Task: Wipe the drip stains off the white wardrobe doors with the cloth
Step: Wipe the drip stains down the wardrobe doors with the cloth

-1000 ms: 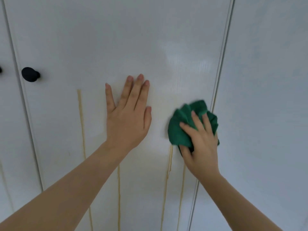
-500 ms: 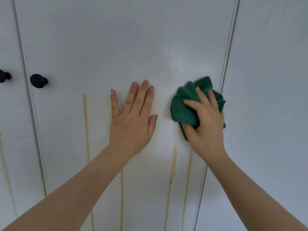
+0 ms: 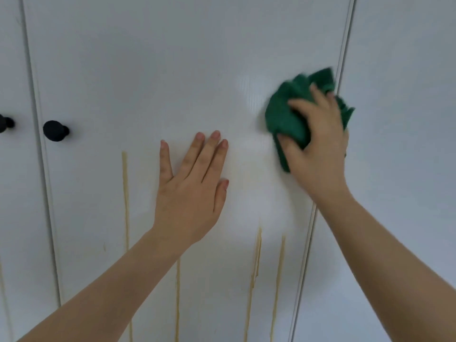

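- right hand [image 3: 318, 144]: fingers curled around a bunched green cloth [image 3: 288, 114], pressing it flat against the middle wardrobe door [image 3: 172, 58]. Cloth sticks out above and to the left of the knuckles, thumb clamps its lower left edge. Cloth and fingertips motion-blurred.
- cloth position: upper right part of the middle door, right up against that door's right edge; its top right fold overlaps the seam [image 3: 345, 45] toward the right door [image 3: 407, 95].
- left hand [image 3: 192, 188]: fully open, palm flat on the middle door, fingers spread slightly and pointing up, holding nothing. Sits below and to the left of the cloth, apart from it.
- panel between the two hands looks smeared/glossy, with a faint yellowish haze only.
- drip stains, all yellow-brown vertical runs on the middle door:
  - long streak [image 3: 125, 206] left of the left hand, starting about level with its fingertips and running to the bottom edge of view.
  - streak [image 3: 177, 299] emerging from under the left wrist, running down.
  - two streaks [image 3: 256, 267] below the right hand, near the door's right edge, well below the cloth.
- faint streak [image 3: 3, 292] on the left door, low at the frame's left edge.
- two black round knobs: one [image 3: 55, 130] at the middle door's left edge, one [image 3: 5, 123] on the left door, partly cut off.
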